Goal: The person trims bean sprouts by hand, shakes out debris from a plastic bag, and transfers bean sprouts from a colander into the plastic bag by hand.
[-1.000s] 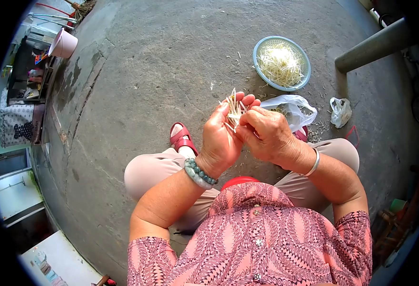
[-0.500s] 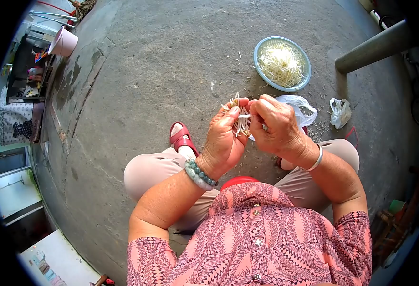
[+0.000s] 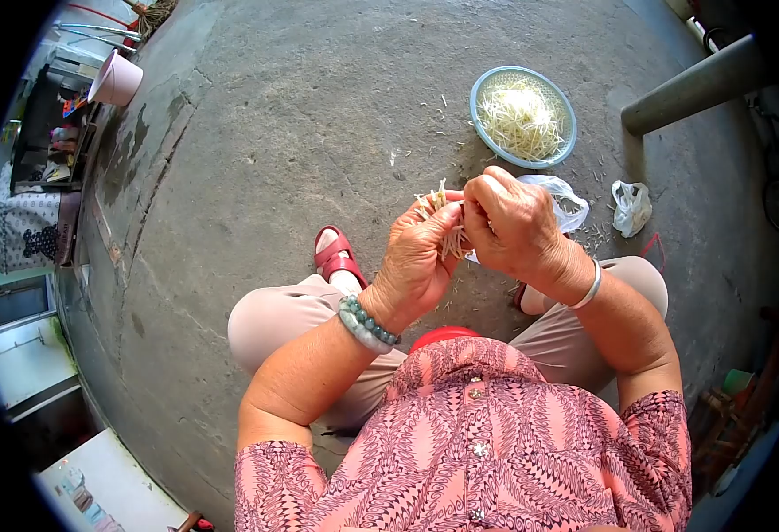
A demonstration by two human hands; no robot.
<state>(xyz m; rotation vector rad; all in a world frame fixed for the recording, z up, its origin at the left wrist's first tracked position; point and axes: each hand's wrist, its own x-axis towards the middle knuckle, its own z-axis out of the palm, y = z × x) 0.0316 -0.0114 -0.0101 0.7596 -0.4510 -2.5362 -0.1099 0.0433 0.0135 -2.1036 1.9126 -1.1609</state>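
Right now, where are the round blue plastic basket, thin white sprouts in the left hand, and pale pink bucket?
Round blue plastic basket (image 3: 538,164), head view: near rim.
Thin white sprouts (image 3: 453,241) in the left hand (image 3: 414,259), head view: lower stems.
Pale pink bucket (image 3: 118,82), head view: side wall.

Floor (image 3: 301,160): grey, concrete-like, worn. Long crack (image 3: 161,173) along left side; dark patches (image 3: 137,135) near it. Far left: cluttered dark shelf (image 3: 38,133), patterned cloth (image 3: 26,232) beside it. Lower left: white surface (image 3: 128,488). Upper right: thick grey post (image 3: 691,87). Light: soft; right margin dim.
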